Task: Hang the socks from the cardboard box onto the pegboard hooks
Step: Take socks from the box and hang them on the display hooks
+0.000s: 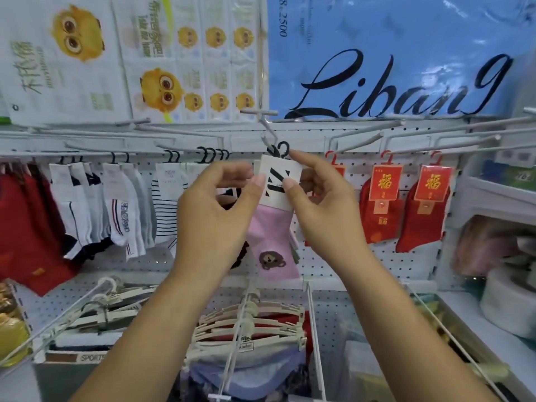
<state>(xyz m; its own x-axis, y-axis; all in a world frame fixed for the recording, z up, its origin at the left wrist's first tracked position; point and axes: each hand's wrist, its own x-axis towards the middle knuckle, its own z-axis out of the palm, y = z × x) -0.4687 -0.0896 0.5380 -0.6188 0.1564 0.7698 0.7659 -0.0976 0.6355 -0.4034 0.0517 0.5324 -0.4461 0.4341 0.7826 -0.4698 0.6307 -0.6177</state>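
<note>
Pink sock (272,236), bear motif: left hand (220,204) and right hand (319,204) pinch its header card (278,181) at either edge, apparently steadying the hanger loop (280,150) onto the pegboard hook (268,132).

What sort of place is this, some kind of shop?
Probably a small shop: a pegboard hung with carded socks such as the red socks and the pink sock, clothes hangers below, and wrapped tissue packs above.

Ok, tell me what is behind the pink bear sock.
Behind the pink sock only slivers of other socks show, one dark, one with a greenish edge, and pegboard beyond. It covers the rest of them.
</note>
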